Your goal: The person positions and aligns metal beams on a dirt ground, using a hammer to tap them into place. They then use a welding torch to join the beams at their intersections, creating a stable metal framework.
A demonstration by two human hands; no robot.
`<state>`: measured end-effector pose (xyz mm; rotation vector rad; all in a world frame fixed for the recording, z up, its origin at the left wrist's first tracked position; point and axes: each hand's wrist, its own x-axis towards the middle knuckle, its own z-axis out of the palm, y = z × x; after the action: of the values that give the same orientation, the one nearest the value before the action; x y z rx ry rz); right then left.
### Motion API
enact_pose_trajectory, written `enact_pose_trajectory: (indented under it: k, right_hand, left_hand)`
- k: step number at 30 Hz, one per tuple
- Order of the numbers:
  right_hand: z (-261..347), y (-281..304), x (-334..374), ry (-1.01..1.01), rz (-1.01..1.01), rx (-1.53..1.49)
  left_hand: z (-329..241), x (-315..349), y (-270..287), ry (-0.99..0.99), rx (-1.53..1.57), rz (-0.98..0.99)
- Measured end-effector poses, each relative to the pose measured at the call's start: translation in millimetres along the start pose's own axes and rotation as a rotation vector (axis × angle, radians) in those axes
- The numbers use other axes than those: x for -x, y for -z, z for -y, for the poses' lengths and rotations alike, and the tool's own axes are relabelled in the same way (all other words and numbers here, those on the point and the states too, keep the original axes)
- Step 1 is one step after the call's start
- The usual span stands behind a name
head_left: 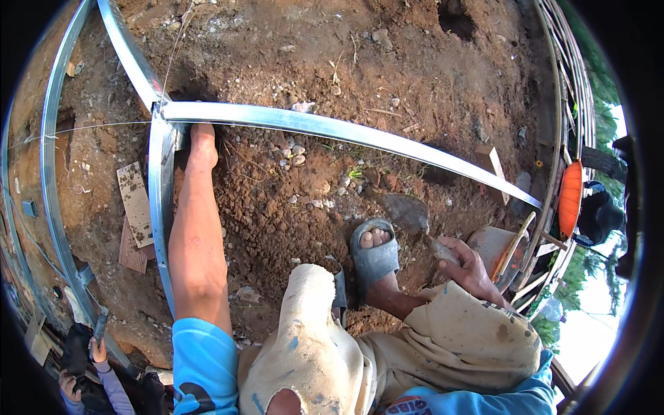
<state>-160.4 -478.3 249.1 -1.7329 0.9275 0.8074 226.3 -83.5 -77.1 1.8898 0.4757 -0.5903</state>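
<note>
At the near edge, the person's tan trousers (311, 346), smeared with blue and dark stains, fill the middle of the scene, with a bright blue sleeve (204, 360) to their left. Off at the near left, a co-worker's hand (98, 351) holds up a narrow grey tool (101, 324). A little farther in, to the right of the raised knee, a bare foot in a grey sandal (377, 254) rests on the soil. Just right of it, the right hand (470, 266) is closed around the handle of a mud-caked trowel (408, 213), whose blade points far and left over the brown earth (263, 194). A dirty bucket (490, 247) stands just beside that hand. On the left, two wooden boards (137, 200) lie overlapping, beyond the shiny metal upright (161, 207). The left arm stretches far forward, to where this piece meets a long metal beam (332, 124) running right; the left hand (202, 133) reaches behind the beam, its fingers hidden, so I cannot tell whether they grip anything. Pale stones (299, 159) dot the soil nearer than the beam, and a dark hole (455, 19) opens at the far right.
</note>
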Motion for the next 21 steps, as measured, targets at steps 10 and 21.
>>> enact_pose_trajectory:
  k: [10,21]
  right_hand:
    - [-5,9,-10,-0.082,0.013,-0.022]
    - [6,12,-14,-0.174,0.030,-0.213]
  left_hand:
    - [38,52,49,-0.223,-0.282,-0.338]
    - [75,-45,59,0.124,0.969,-0.203]
